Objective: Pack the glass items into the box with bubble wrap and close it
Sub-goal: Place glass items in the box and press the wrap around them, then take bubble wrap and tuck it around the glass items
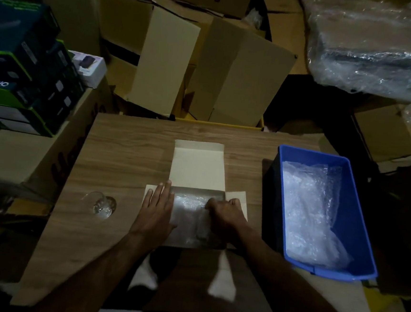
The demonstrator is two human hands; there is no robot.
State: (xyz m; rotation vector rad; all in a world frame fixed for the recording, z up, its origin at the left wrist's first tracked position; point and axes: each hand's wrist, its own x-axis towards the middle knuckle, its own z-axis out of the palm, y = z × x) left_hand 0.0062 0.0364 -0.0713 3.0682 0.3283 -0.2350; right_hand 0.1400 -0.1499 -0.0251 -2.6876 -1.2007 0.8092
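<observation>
Bubble wrap (190, 204) in box (198, 165): right hand (226, 213) pinches it, left hand (158, 204) flat.

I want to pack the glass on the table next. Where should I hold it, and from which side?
Grip the glass around its body, from above with the left hand: it appears to lie tipped on bare table, left of the box.

One head-worn view looks steeply down, close over the table (126, 144).

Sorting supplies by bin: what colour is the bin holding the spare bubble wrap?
Blue; the bin shows clearly in the head view, on the table's right.
</observation>
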